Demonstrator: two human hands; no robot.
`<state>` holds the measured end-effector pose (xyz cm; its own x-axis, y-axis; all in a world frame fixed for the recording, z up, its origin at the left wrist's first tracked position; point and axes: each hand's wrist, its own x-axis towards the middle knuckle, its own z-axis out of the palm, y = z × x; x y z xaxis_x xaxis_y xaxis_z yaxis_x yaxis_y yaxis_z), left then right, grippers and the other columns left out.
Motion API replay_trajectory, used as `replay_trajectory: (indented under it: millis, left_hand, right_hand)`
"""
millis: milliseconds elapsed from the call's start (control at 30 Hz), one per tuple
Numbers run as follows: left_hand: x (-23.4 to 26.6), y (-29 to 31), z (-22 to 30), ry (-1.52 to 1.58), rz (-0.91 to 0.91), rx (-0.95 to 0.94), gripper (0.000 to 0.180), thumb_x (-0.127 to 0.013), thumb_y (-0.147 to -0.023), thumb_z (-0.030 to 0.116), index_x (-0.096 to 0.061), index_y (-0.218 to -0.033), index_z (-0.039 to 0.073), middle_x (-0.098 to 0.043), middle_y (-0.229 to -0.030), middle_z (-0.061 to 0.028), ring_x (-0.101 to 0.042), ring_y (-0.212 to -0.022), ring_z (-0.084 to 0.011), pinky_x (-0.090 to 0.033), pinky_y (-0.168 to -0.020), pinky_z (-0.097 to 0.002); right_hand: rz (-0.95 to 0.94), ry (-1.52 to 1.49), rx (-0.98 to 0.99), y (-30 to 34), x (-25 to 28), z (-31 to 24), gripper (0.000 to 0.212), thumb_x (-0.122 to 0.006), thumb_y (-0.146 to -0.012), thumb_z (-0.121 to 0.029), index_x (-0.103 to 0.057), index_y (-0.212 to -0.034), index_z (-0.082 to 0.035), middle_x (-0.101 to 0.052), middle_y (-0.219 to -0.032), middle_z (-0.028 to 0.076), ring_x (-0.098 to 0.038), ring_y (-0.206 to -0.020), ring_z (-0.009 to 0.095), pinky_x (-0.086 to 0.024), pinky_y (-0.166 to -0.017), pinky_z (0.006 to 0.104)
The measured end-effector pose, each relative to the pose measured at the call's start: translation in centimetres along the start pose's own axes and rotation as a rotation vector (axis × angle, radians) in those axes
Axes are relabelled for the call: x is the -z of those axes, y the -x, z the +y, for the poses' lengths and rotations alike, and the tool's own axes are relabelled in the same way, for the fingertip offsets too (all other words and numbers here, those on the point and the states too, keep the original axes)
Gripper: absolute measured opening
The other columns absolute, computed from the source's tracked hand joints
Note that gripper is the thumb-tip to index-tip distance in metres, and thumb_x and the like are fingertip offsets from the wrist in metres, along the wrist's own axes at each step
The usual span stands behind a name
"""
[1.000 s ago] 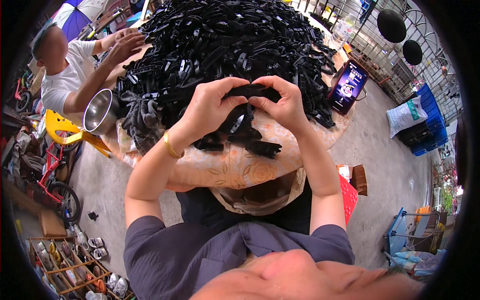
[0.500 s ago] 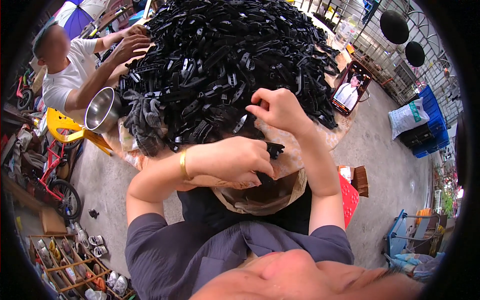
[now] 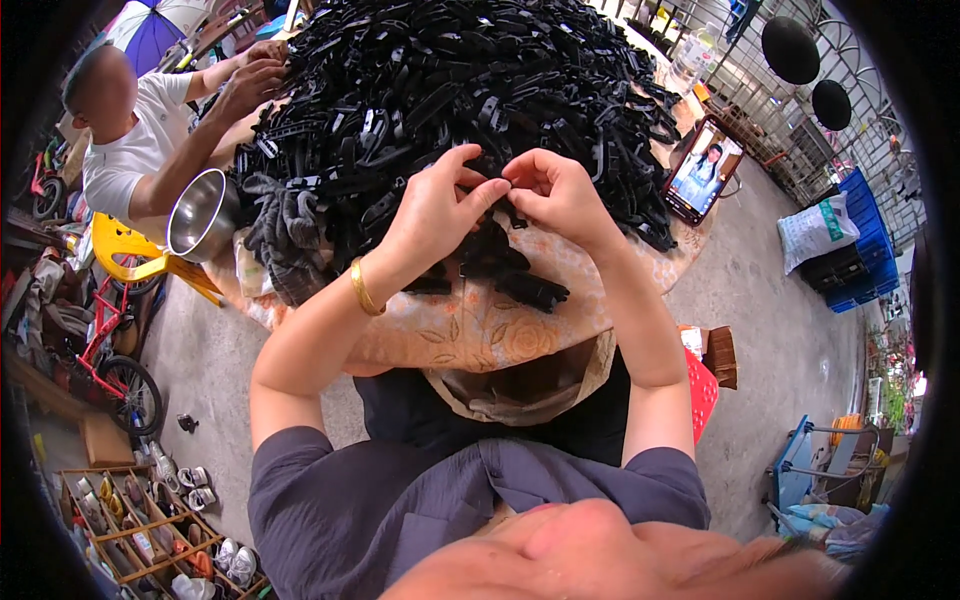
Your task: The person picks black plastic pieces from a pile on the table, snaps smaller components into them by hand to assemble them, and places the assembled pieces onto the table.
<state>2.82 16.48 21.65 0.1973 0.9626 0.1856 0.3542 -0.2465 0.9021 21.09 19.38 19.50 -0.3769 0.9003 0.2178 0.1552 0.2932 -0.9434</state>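
Note:
A large heap of black plastic clip-like parts (image 3: 450, 90) covers much of the table. At its near edge my left hand (image 3: 440, 208) and my right hand (image 3: 562, 198) meet, thumbs and forefingers pinched together. Between and just below the fingertips shows a small black plastic part (image 3: 516, 214), mostly hidden by the fingers. A few loose black parts (image 3: 532, 290) lie on the flower-patterned tablecloth (image 3: 470, 335), between my forearms. Below the table edge, at my lap, an open bag (image 3: 520, 400) gapes.
At the left a co-worker (image 3: 140, 140) reaches into the heap. A steel bowl (image 3: 203, 215) and grey gloves (image 3: 283, 235) sit near the table's left edge. On the right stand a phone (image 3: 704, 170) and a clear bottle (image 3: 695, 55). A yellow stool (image 3: 130, 245) is left.
My left hand has moved from over the bag up to the heap's edge and meets my right hand. My right hand has shifted slightly. The co-worker's hands moved a little left.

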Motion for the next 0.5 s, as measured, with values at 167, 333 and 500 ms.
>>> replay_trajectory:
  millis: [167, 333, 500]
  left_hand:
    - [-0.1, -0.3, -1.3, 0.050, -0.003, -0.085, 0.037, -0.055, -0.093, 0.011, -0.046, -0.125, -0.004, -0.063, -0.094, -0.0073, -0.059, -0.078, -0.0097, -0.052, -0.064, -0.0229]
    - [1.9, -0.9, 0.5, 0.544, 0.075, 0.082, 0.041, -0.042, -0.099, 0.025, -0.039, -0.133, 0.001, -0.062, -0.097, -0.0103, -0.058, -0.070, -0.0111, -0.055, -0.063, -0.0253]
    - [3.0, -1.7, -1.1, 0.747, 0.004, 0.176, 0.035, -0.045, -0.098, 0.026, -0.053, -0.121, 0.000, -0.062, -0.098, -0.0115, -0.055, -0.065, -0.0105, -0.045, -0.050, -0.0219]
  right_hand:
    - [0.051, -0.155, 0.107, 0.8, -2.2, -2.1, 0.019, -0.065, -0.078, -0.002, -0.060, -0.096, 0.000, -0.063, -0.080, 0.004, -0.058, -0.068, 0.006, -0.048, -0.061, 0.0204]
    - [-0.160, 0.178, 0.155, 1.0, -0.4, -2.3, 0.026, -0.077, -0.071, -0.009, -0.063, -0.091, -0.002, -0.061, -0.079, 0.003, -0.057, -0.067, 0.007, -0.048, -0.060, 0.0227]
    - [-0.293, 0.434, 0.383, 0.9, -1.4, -1.1, 0.027, -0.077, -0.067, -0.013, -0.067, -0.091, -0.006, -0.062, -0.087, 0.008, -0.061, -0.079, 0.021, -0.049, -0.067, 0.0316]
